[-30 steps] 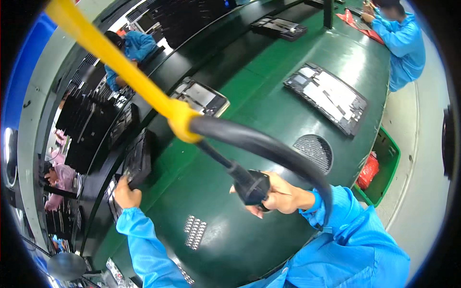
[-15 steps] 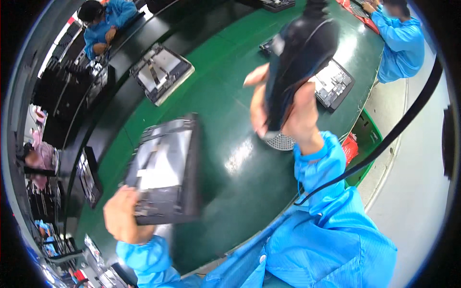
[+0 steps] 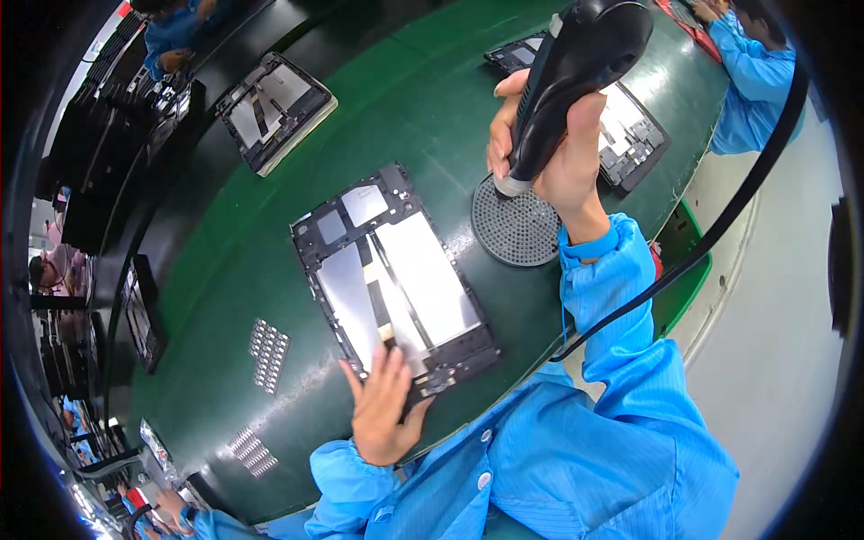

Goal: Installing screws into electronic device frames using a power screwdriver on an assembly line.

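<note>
An opened tablet [image 3: 351, 279] with bare silver battery plates and a black frame lies flat on the green table in front of me. My left hand [image 3: 385, 409] rests on its near edge, fingers stretched out, the tips touching near a flat ribbon cable [image 3: 376, 292]. My right hand [image 3: 569, 166] is wrapped round a black electric screwdriver [image 3: 567, 81]. The tool tilts with its grey nose down at a round grey tray full of small holes [image 3: 517, 229]; whether the bit touches the tray I cannot tell. A thick black cable [image 3: 693, 270] runs beside my right arm.
Other opened tablets lie at the far left [image 3: 274, 112] and behind my right hand [image 3: 634, 135]. Two sheets of small parts [image 3: 269, 355] [image 3: 252, 452] sit left of my tablet. A green crate [image 3: 684, 270] stands at the table's right edge. Co-workers in blue sit around.
The tablet that my left hand was holding up now lies on the table, and that hand's fingers have spread on it. The screwdriver has come down over the round tray.
</note>
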Demonstrator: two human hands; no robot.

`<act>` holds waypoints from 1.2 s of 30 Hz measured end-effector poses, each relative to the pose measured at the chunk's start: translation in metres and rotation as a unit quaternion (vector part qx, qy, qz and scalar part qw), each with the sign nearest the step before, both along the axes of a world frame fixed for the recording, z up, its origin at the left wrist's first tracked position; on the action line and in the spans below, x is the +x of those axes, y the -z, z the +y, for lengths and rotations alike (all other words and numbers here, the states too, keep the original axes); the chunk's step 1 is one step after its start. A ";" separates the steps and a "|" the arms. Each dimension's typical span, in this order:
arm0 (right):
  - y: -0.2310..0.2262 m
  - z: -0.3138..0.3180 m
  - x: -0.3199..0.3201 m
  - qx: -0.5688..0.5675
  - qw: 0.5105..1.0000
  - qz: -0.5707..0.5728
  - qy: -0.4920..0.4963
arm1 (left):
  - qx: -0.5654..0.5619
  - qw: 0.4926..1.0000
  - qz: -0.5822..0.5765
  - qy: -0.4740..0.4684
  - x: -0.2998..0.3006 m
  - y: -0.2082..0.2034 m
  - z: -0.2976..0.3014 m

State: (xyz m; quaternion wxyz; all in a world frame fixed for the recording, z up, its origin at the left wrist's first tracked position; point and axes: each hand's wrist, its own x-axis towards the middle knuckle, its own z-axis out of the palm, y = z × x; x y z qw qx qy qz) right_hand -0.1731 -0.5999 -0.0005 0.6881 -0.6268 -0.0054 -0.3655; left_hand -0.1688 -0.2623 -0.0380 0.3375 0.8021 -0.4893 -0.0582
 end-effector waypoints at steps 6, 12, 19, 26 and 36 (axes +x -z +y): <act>0.007 -0.011 0.010 -0.004 1.000 0.013 0.005 | 0.023 0.998 -0.065 0.007 -0.029 0.005 -0.032; 0.015 -0.023 0.021 0.042 0.999 -0.020 0.007 | -0.061 0.996 0.017 0.056 -0.023 -0.005 -0.060; 0.022 -0.035 0.024 0.043 0.999 -0.013 -0.007 | -0.096 0.991 0.093 0.024 0.001 -0.011 -0.071; 0.024 -0.043 0.025 0.041 0.999 -0.016 -0.010 | -0.152 0.968 0.107 -0.166 0.027 -0.017 -0.076; 0.016 -0.057 0.013 0.047 0.997 -0.041 -0.051 | -0.167 0.869 0.368 -0.285 0.057 -0.003 -0.066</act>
